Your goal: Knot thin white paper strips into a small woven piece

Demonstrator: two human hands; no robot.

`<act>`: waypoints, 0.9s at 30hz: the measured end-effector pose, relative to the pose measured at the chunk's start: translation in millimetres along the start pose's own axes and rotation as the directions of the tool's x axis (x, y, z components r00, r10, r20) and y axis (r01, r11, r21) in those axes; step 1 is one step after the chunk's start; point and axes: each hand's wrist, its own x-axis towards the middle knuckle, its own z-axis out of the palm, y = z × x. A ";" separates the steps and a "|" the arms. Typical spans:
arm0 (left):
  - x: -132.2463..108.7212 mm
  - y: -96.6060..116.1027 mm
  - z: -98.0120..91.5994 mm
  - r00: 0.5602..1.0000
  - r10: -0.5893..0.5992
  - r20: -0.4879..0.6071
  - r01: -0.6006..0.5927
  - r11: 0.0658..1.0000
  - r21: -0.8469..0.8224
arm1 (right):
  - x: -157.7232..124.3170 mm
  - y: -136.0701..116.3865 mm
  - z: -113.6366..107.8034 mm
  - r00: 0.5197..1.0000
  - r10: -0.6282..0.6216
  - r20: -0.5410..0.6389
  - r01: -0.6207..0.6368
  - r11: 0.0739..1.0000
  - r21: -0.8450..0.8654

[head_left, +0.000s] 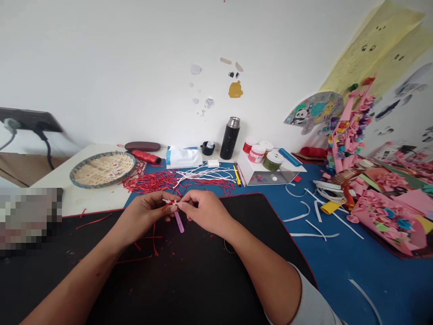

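Over the black mat (189,280), my left hand (147,214) is closed, thumb and fingers pinching a small knotted piece of red and white cord (174,202). My right hand (204,210) meets it from the other side, its thumb and forefinger pinched on the white cord's end. Below the fingertips shows a narrow purple strip-like tool (179,223); whether it is held or lies on the mat I cannot tell. Loose red cord pieces (154,239) lie on the mat under my left hand. Fingers partly hide the knot.
Behind the mat lie a heap of red cords (152,182), white cords (203,175) and a red thread spool (146,157). A woven basket (101,184) stands left, a black thermos (230,137) at the wall. Paint jars (273,160) sit on a white box; pink paper flowers (389,221) fill the right.
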 end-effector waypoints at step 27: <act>1.5 -2.3 -1.3 0.998 -0.065 -0.002 0.064 0.993 -0.098 | -0.2 -1.5 -0.5 1.000 0.001 0.005 -0.001 1.000 0.015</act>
